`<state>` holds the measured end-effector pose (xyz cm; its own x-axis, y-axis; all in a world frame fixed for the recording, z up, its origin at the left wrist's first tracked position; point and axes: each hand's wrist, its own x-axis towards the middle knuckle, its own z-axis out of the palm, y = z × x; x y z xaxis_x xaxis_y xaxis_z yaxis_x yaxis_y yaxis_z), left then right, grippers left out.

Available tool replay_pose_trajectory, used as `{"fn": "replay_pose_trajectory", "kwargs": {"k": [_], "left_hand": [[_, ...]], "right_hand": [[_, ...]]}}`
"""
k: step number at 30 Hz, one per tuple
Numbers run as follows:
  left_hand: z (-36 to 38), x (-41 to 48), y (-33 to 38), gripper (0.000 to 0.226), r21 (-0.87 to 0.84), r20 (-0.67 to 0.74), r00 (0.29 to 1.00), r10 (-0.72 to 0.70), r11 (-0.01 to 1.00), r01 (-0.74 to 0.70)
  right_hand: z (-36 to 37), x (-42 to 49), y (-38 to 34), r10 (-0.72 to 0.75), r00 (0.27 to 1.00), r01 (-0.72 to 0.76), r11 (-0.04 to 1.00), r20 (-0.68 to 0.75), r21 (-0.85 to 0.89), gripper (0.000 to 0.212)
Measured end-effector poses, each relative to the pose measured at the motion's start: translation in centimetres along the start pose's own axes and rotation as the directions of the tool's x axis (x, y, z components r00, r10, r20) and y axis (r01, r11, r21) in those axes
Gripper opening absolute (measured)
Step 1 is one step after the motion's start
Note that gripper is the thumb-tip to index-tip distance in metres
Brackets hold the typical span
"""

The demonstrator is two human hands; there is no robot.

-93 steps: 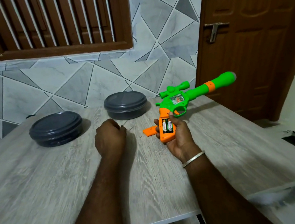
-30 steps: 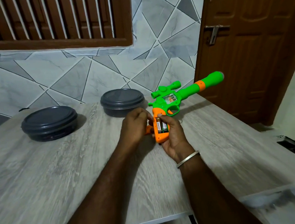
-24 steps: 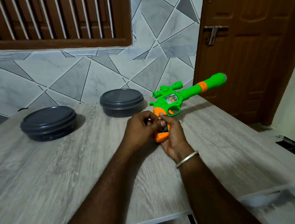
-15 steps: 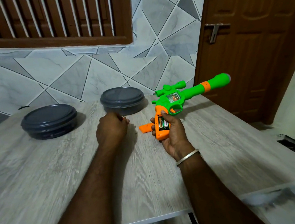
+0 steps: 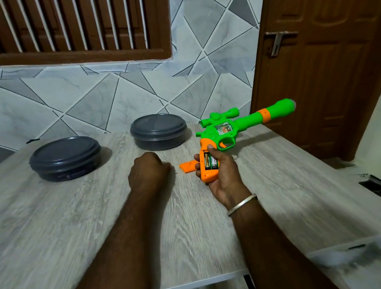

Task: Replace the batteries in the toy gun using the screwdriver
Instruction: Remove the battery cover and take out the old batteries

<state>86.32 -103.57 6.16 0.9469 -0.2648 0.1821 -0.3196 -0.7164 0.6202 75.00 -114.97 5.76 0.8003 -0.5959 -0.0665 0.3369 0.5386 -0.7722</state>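
My right hand (image 5: 223, 174) grips the orange handle of the green toy gun (image 5: 225, 130), with the barrel pointing up and right over the table. The battery compartment faces me, uncovered, with two batteries (image 5: 210, 161) side by side in it. The orange compartment cover (image 5: 188, 166) lies on the table just left of the handle. My left hand (image 5: 148, 172) rests on the table left of the cover as a fist, knuckles up; nothing shows in it. A tiny dark speck (image 5: 175, 173) lies by its fingertips. No screwdriver is in sight.
Two round dark lidded containers stand at the back of the wooden table (image 5: 80, 230), one on the left (image 5: 65, 158) and one in the middle (image 5: 159, 133). A tiled wall is behind and a brown door (image 5: 322, 56) stands at the right. The table's right edge lies close to the gun.
My left hand reached into the gun's battery compartment, then pulled back left to the table as a fist. The right hand kept hold of the gun, shifting it only slightly.
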Motion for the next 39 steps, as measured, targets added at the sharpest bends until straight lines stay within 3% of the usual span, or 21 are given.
{"fn": "replay_pose_trajectory", "kwargs": {"k": [3,6,8,11,15,23,29,39], "left_hand": [[-0.6,0.0,0.4,0.026,-0.294,-0.082,0.996,-0.019,0.956,-0.006],[-1.5,-0.6,1.1,0.026,-0.676,-0.096,0.995,-0.004,0.735,-0.062],[-2.0,-1.4,1.6,0.024,-0.772,-0.127,0.988,0.09,0.616,-0.156],[-1.9,-2.1,2.3,0.011,-0.771,-0.17,0.96,0.222,0.577,-0.27],[-1.6,-2.7,3.1,0.008,-0.834,-0.151,0.935,0.32,0.467,-0.294],[-1.0,-4.2,4.4,0.016,-0.888,-0.16,0.905,0.394,0.343,-0.306],[-0.3,-4.4,4.9,0.014,-0.9,-0.136,0.916,0.378,0.339,-0.273],[0.6,-3.8,4.8,0.02,-0.809,-0.232,0.9,0.369,0.44,-0.389]], "right_hand": [[0.0,0.0,-0.1,0.005,1.0,-0.005,1.0,0.007,0.016,0.019],[0.0,-0.1,-0.3,0.006,1.0,-0.006,0.999,0.02,0.042,0.02],[-0.1,-0.1,-0.3,-0.003,1.0,0.002,0.999,0.022,0.035,0.02],[-0.1,0.1,-0.1,-0.015,1.0,0.014,1.0,0.022,0.015,0.02],[-0.1,0.4,0.0,-0.026,1.0,0.026,1.0,0.005,-0.017,0.022],[0.2,-0.2,-0.1,-0.049,0.999,0.049,0.998,0.018,-0.041,0.023],[0.2,-0.3,-0.1,-0.042,0.997,0.045,0.998,0.06,-0.044,0.028],[0.3,-0.3,-0.1,-0.04,0.998,0.043,0.998,0.053,-0.05,0.026]]}}
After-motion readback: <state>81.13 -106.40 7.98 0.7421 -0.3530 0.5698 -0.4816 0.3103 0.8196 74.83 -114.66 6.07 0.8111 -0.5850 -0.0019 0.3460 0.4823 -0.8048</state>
